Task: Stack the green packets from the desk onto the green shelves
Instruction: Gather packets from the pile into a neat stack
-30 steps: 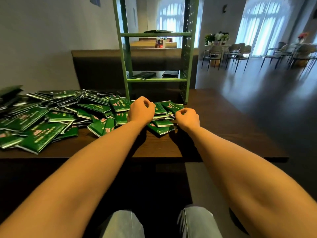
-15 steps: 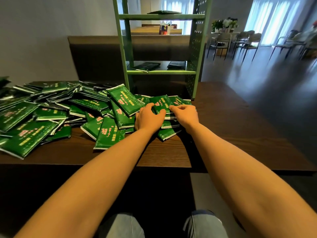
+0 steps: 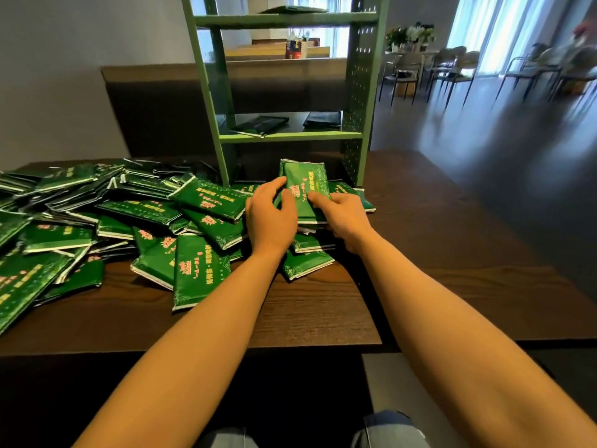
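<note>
Far left: loose heap of green packets [image 3: 97,227] sprawled over the dark wood-grain desk [image 3: 290,318], overlapping at every angle. Flat, glossy, foil-like pouches with pale sealed edges and pink print. Slippery by the look, apt to slide apart if grabbed singly.

Centre: left hand [image 3: 271,218] curled round the left edge of a small bundle [image 3: 305,185]. Bundle tipped up off the heap, just before the foot of the shelves. Right hand [image 3: 344,215] clamped on its right side, fingers across the printed face. Hands close together, seemingly squaring the bundle to lift as one block.

Behind: green shelves [image 3: 290,135], matte painted metal with a perforated right panel. Two flat dark packets [image 3: 260,124] already on the middle board.

Far right: chairs [image 3: 452,69], well apart.
</note>
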### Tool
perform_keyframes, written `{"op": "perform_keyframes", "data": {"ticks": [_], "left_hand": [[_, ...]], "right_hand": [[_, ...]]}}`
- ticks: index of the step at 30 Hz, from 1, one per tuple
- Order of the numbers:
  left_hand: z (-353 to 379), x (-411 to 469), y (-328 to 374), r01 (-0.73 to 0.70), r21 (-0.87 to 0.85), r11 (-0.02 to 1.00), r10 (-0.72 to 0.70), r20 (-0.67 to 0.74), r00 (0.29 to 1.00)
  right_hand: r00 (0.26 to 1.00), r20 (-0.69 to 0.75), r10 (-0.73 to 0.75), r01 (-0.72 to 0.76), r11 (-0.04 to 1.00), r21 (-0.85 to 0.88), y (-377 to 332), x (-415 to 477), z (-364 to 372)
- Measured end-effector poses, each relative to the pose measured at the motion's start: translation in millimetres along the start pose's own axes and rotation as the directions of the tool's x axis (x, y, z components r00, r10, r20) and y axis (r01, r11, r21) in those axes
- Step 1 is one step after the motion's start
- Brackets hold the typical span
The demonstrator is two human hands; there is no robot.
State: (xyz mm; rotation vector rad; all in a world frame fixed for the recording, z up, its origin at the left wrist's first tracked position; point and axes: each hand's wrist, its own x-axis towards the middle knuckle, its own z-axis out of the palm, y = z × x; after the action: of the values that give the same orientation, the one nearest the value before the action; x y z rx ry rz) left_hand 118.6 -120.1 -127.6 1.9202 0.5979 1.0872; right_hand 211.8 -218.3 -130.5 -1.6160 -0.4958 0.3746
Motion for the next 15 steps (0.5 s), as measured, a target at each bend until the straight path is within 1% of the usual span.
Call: {"op": "perform_keyframes", "data": {"ticks": [3,5,9,12,15], "left_hand": [[-7.4,4.8,-0.4,-0.026,-0.128,0.991,0.02,-0.045,0.999],[-12.2,8.2,-0.3,0.006,-0.214,0.977,-0.012,-0.024,1.0],[-18.0,17.6,-6.1,0.188,-0.299,0.936,-0.166,0.097,0.981],[-22.9,20.6,-6.7,0.24,-0.321,0.916,-0.193,0.173,0.966],[-25.2,19.8,-1.9,0.263,-0.353,0.898,-0.185,0.24,0.953]], "right_hand": [[0.996,0.002,-0.092,0.091,0.994,0.065,6.1,2.8,-3.5],[0.993,-0.017,-0.119,0.119,0.992,0.038,7.7,6.1,-5.7],[0.99,0.026,-0.141,0.141,0.99,0.005,8.0,13.5,-0.4],[0.989,0.034,-0.146,0.144,0.988,0.061,8.0,15.6,4.2],[0.988,0.022,-0.15,0.147,0.981,0.124,6.6,15.1,4.6]]}}
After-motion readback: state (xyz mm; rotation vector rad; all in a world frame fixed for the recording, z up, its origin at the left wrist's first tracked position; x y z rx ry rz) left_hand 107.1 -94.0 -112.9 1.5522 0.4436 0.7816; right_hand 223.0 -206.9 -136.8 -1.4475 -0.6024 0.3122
